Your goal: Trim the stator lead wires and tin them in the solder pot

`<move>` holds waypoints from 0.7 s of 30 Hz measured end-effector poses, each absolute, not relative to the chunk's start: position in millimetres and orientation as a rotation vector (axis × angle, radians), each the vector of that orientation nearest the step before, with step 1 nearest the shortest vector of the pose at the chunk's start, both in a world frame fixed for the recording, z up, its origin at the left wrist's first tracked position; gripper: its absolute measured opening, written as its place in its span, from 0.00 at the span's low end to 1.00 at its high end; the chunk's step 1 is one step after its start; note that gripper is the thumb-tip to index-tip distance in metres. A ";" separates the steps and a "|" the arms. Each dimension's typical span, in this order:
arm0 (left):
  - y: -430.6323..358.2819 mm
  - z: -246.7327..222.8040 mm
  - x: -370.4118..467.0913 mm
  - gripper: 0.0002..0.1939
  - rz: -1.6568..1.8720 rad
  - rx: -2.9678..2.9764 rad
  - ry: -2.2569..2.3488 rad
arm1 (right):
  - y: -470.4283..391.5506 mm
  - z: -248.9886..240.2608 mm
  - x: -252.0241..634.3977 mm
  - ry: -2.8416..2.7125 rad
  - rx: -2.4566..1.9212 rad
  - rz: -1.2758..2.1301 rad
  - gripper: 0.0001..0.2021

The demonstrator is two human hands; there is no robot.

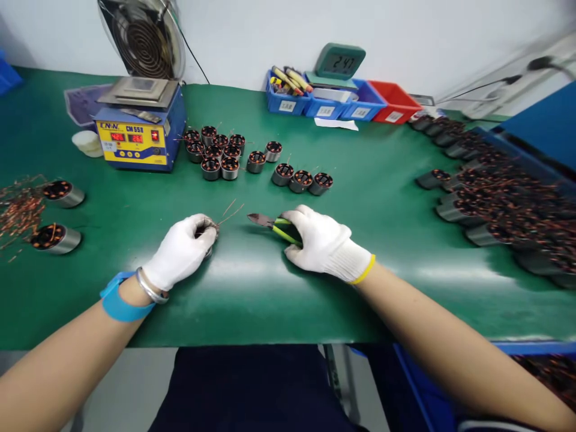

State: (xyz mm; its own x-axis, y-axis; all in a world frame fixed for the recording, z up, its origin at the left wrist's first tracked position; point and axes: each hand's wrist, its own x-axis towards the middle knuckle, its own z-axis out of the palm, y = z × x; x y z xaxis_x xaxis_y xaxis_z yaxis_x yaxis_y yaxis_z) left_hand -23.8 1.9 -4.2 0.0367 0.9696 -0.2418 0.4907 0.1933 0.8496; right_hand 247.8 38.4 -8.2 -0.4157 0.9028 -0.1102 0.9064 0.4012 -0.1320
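Observation:
My left hand (185, 247), in a white glove, is closed around a small motor stator (209, 252) that the fingers mostly hide. Thin copper wires (230, 211) stick out of it toward the upper right. In my gloved right hand (317, 243) is a pair of diagonal cutters (279, 228) with green handles. The dark jaws point left, a short way from the wire ends and apart from them; whether the tips are parted is too small to tell. Beyond both hands, several finished-looking wound stators (230, 168) stand in a cluster on the green bench (252, 300).
A blue soldering pot unit (135, 135) stands at back left, before a fan (144, 48). Copper wire scraps (20, 210) lie far left beside two stators (56, 239). Blue bins (288, 105), a red bin (393, 102) and a clock (341, 61) line the wall. Many stators (504, 198) crowd the right.

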 end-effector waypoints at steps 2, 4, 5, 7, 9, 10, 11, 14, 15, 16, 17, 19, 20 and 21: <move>1.8 -4.2 -23.8 0.10 0.694 1.406 1.576 | 34.8 0.2 240.2 2.609 1.761 -0.314 0.29; 1.9 -3.7 -23.9 0.09 0.695 1.414 1.567 | 32.3 5.1 233.5 2.648 1.836 -0.590 0.30; 2.0 -3.5 -24.1 0.09 0.695 1.423 1.562 | 31.7 6.1 230.3 2.640 1.840 -0.873 0.30; 2.5 -3.6 -24.5 0.08 0.697 1.443 1.555 | 31.6 5.5 223.9 2.425 1.700 -1.655 0.28; 3.1 -4.4 -25.1 0.08 0.704 1.455 1.547 | 31.8 2.3 218.6 1.973 1.448 -2.299 0.25; 3.5 -5.0 -25.5 0.09 0.709 1.461 1.543 | 31.7 0.3 216.8 1.765 1.363 -2.479 0.25; 3.9 -5.5 -25.9 0.09 0.711 1.467 1.541 | 31.2 -1.6 215.8 1.614 1.314 -2.583 0.25; 5.0 -6.2 -27.1 0.10 0.699 1.499 1.542 | 28.6 -4.4 216.5 1.457 1.259 -2.678 0.26; 5.3 -6.0 -27.4 0.10 0.691 1.508 1.544 | 27.6 -4.3 217.4 1.437 1.246 -2.689 0.26; 5.5 -5.5 -27.6 0.10 0.685 1.513 1.546 | 26.7 -3.7 218.2 1.418 1.237 -2.697 0.26; 5.7 -4.9 -27.6 0.11 0.677 1.516 1.550 | 25.9 -2.9 218.7 1.394 1.230 -2.706 0.25; 6.0 -3.4 -27.2 0.11 0.668 1.518 1.562 | 24.9 -1.4 218.8 1.346 1.217 -2.748 0.24; 6.0 -2.7 -26.9 0.11 0.666 1.518 1.568 | 24.7 -0.9 218.4 1.331 1.203 -2.773 0.23; 6.0 -2.1 -26.5 0.11 0.667 1.519 1.572 | 24.5 -0.6 218.0 1.323 1.181 -2.798 0.22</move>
State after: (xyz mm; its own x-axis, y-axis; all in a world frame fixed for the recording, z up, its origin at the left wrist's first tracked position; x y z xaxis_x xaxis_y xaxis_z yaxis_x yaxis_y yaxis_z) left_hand -26.5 6.0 -2.1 0.0760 0.9772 -0.1985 0.5364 0.1277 0.8343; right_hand 218.0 24.5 -0.6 -0.7329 0.4266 -0.5300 0.1390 -0.6688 -0.7304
